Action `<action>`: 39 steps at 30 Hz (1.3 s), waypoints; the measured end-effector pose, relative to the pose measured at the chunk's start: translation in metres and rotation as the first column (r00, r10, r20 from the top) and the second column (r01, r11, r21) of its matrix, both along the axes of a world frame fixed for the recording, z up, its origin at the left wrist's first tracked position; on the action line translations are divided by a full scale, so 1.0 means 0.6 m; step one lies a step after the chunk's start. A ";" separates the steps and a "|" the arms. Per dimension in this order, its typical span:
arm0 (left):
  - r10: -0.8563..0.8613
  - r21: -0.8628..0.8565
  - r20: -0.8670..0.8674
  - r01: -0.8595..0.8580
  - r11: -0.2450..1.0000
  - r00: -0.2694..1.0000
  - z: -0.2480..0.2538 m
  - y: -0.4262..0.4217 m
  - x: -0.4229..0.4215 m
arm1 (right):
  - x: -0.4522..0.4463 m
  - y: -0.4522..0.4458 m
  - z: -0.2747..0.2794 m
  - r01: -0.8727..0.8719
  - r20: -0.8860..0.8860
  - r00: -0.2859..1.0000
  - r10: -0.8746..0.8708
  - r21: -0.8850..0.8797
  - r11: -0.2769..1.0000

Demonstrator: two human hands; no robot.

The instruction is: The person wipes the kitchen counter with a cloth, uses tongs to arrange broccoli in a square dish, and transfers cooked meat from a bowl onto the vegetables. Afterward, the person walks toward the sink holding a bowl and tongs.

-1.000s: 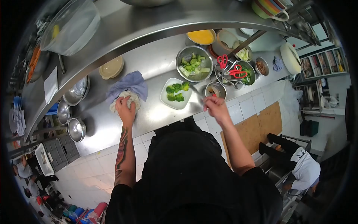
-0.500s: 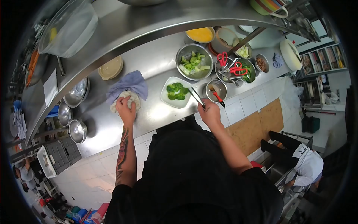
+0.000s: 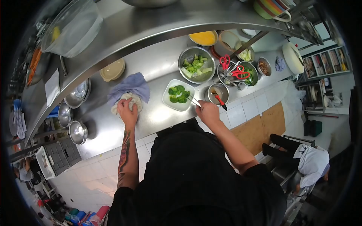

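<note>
My right hand [image 3: 208,113] is closed on a pair of metal tweezers [image 3: 194,100]. Their tips reach over the rim of a white square dish [image 3: 169,103], close to the green broccoli florets [image 3: 178,93] inside it; whether they touch is too small to tell. My left hand [image 3: 127,111] rests with bent fingers on a bunched white cloth [image 3: 136,101], gripping it. A blue-grey cloth [image 3: 134,83] lies spread just behind. Right of the dish stands a small metal pot [image 3: 222,89] with a red-handled utensil [image 3: 220,101] leaning in it.
Behind the dish sits a metal bowl of broccoli pieces [image 3: 196,67]. Red-handled scissors [image 3: 225,63] stand in a container to the right. Metal bowls [image 3: 78,132] line the left edge. A steel shelf [image 3: 151,35] overhangs the counter. A person [image 3: 313,162] bends at the lower right.
My right hand has shifted slightly left and down, and the tweezers point more flatly toward the broccoli. The left hand stays on the white cloth. The person at right has moved slightly.
</note>
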State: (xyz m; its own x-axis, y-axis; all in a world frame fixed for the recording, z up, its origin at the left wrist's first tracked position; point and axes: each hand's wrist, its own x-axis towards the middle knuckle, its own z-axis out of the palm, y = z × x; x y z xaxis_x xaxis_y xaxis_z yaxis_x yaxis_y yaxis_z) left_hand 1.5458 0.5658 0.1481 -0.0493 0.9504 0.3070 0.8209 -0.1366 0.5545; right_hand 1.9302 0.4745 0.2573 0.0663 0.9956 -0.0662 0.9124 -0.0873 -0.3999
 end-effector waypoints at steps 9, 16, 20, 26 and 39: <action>-0.017 0.035 -0.019 0.018 0.999 1.000 0.001 0.001 -0.001 | 0.075 0.085 0.048 -0.142 0.151 0.976 0.155 -0.097 0.985; -0.027 0.036 -0.003 0.027 0.999 1.000 0.006 -0.003 0.000 | 0.087 0.073 0.175 -0.086 -0.046 0.995 0.085 -0.030 0.996; -0.017 0.035 -0.003 0.017 0.999 1.000 -0.003 -0.001 -0.001 | 0.112 0.124 0.142 0.021 0.088 0.996 -0.027 0.064 0.998; -0.029 0.029 -0.004 0.029 0.999 1.000 0.002 -0.001 -0.004 | 0.124 0.202 0.066 0.173 0.120 0.974 -0.192 0.150 0.973; -0.009 0.012 0.017 0.009 1.000 1.000 0.002 -0.003 0.003 | 0.156 0.110 0.053 0.178 -0.046 0.984 -0.174 0.098 0.979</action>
